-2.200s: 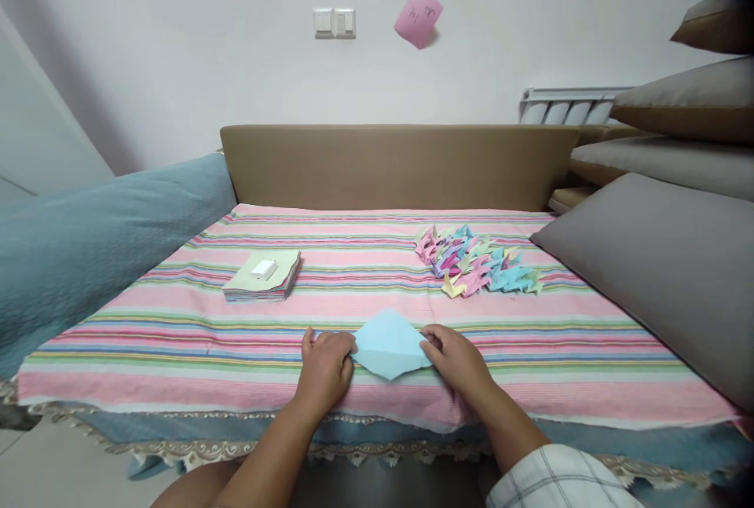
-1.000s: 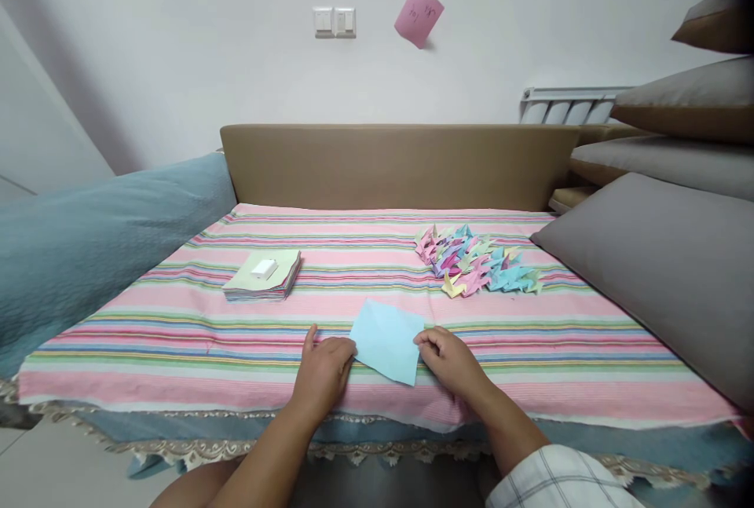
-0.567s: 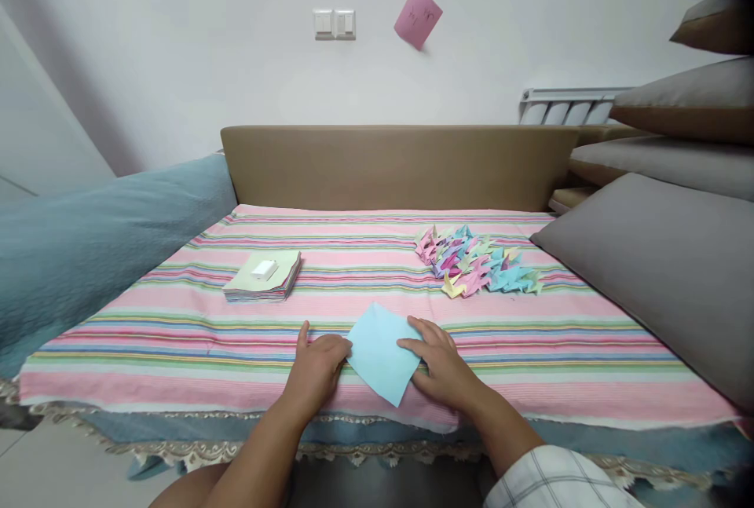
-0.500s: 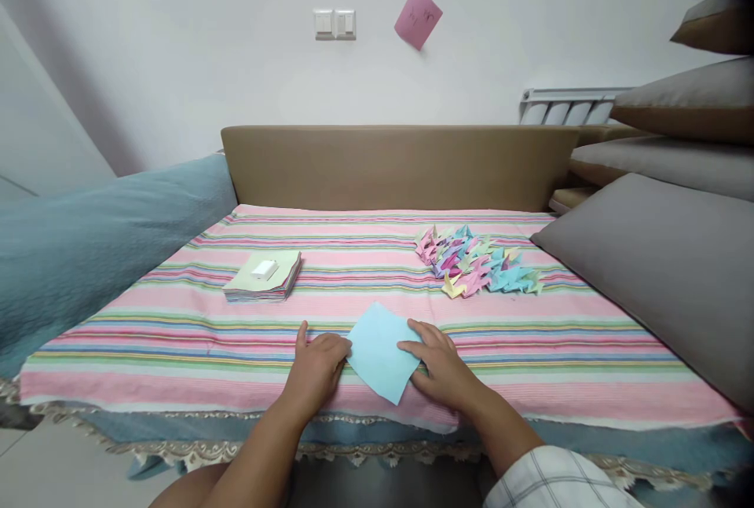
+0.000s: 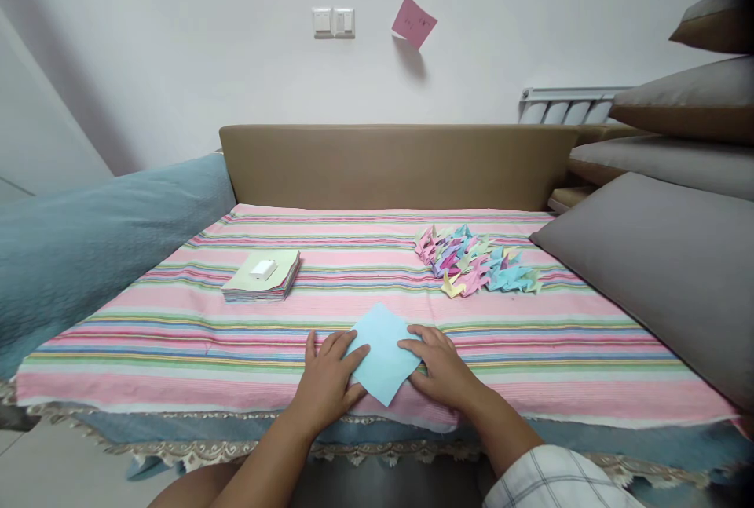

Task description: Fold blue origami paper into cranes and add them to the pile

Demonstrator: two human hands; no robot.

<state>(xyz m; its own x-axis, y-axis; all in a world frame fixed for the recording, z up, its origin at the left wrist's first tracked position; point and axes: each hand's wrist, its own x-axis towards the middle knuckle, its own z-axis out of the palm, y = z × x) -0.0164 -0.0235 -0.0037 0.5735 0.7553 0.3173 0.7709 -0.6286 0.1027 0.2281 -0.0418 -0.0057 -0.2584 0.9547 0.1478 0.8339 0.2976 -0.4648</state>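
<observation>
A square sheet of light blue origami paper (image 5: 384, 355) lies at the near part of the striped cloth, one corner pointing toward me. My left hand (image 5: 330, 373) has hold of its left side, two fingertips on top and the thumb at the lower left edge; its outer finger is stretched away. At the right corner, my right hand (image 5: 441, 363) grips the sheet with the index finger on top and the thumb by the lower right edge. Both hands cover parts of the side corners. Any fingers under the paper are hidden.
To the back left sits a stack of coloured paper (image 5: 262, 276) with a small white block (image 5: 263, 269) on it. Several folded paper cranes (image 5: 471, 261) are heaped at the back right. Grey cushions (image 5: 660, 272) border the right side, a blue covered bolster (image 5: 118, 217) the left.
My left hand has shifted right and spread its fingers over the sheet's left side. The blue sheet has turned slightly. My right hand stays nearly in place. The pink wall note has flapped.
</observation>
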